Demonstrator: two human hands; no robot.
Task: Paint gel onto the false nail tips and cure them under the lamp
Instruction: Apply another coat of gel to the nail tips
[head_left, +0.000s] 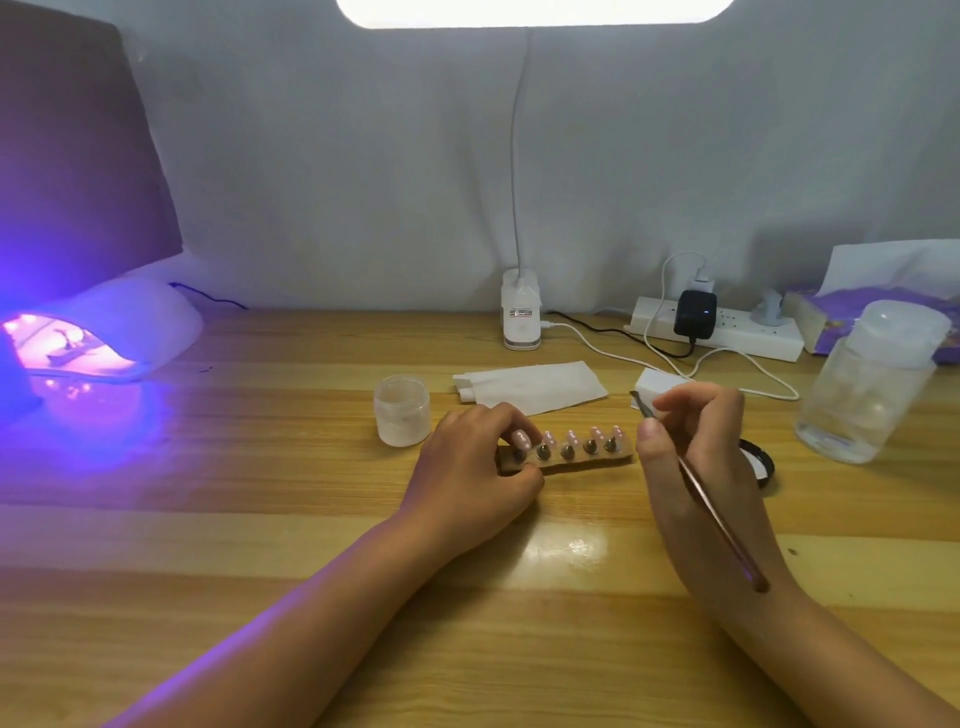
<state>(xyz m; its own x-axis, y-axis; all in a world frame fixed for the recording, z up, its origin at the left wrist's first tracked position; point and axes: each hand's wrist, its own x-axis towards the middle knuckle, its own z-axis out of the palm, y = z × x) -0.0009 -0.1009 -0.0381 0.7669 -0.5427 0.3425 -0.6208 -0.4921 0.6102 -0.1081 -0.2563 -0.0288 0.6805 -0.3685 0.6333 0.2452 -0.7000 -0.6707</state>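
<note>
A brown strip holder (587, 460) lies on the wooden desk with several pale pink false nail tips (571, 436) standing on dark mounts. My left hand (467, 467) grips the holder's left end, fingers curled over it. My right hand (696, 447) holds a thin brush (722, 525) to the right of the holder, bristle end pointing up and away from the tips. A white curing lamp (114, 332) glows purple at far left, with another holder visible inside. A small frosted gel jar (402, 410) stands just left of the tips.
A folded white tissue (535, 387) lies behind the holder. A black jar lid (758, 460) sits behind my right hand. A clear plastic bottle (867, 384) stands at right. A desk lamp base (521, 317), power strip (727, 327) and cables run along the back.
</note>
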